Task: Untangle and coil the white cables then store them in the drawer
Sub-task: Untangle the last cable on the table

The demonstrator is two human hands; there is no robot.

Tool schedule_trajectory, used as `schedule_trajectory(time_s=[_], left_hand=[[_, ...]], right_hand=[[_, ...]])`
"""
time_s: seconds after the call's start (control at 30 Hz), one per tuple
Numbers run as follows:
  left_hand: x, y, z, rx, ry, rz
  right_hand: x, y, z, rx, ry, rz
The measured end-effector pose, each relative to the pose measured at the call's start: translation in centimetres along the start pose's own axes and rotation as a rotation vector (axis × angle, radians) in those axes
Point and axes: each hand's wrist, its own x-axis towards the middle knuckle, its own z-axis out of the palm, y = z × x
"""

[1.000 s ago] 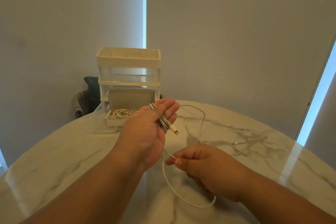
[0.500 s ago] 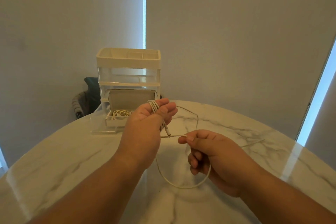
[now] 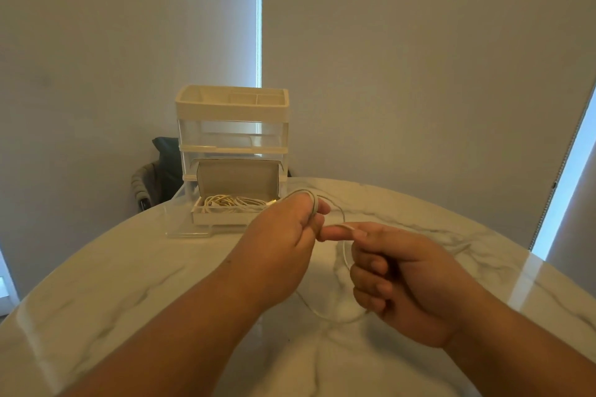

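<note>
My left hand (image 3: 283, 245) holds several loops of a white cable (image 3: 346, 255) wound over its fingers, above the middle of the marble table (image 3: 129, 267). My right hand (image 3: 400, 274) is just to its right, pinching the same cable between thumb and forefinger, fingertips almost touching the left hand. A slack loop of the cable hangs below both hands to the tabletop. Behind my left hand, the drawer unit (image 3: 232, 126) has its bottom drawer (image 3: 222, 219) pulled out, with other coiled white cables (image 3: 232, 203) lying in it.
A clear acrylic piece (image 3: 180, 229) lies on the table in front of the open drawer. A dark chair with a garment (image 3: 154, 177) stands behind the table's far left edge. Grey blinds fill the background.
My right hand has risen and moved left, bringing the cable up to my left hand. The slack loop has shortened and the free end on the table's right side is out of sight.
</note>
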Motion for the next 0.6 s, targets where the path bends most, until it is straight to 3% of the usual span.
schedule_trajectory(time_s=[0.13,0.27,0.4,0.5,0.6], left_hand=[[-0.3,0.4,0.1,-0.019,-0.021,0.078],[-0.4,0.3,0.0,-0.002,-0.078,0.040],[-0.1,0.4,-0.2,0.145,-0.173,0.005],[0.0,0.3,0.0,0.281,-0.257,-0.021],[0.0,0.3,0.0,0.321,-0.309,-0.021]], right_hand=[[0.1,-0.4,-0.5,-0.062,0.006,-0.043],[0.3,-0.5,-0.8,-0.164,0.027,-0.051],[0.6,-0.6,-1.5,-0.271,0.189,-0.120],[0.5,-1.0,-2.3,-0.538,0.324,-0.235],[0.1,-1.3,-2.7,-1.022,0.443,-0.343]])
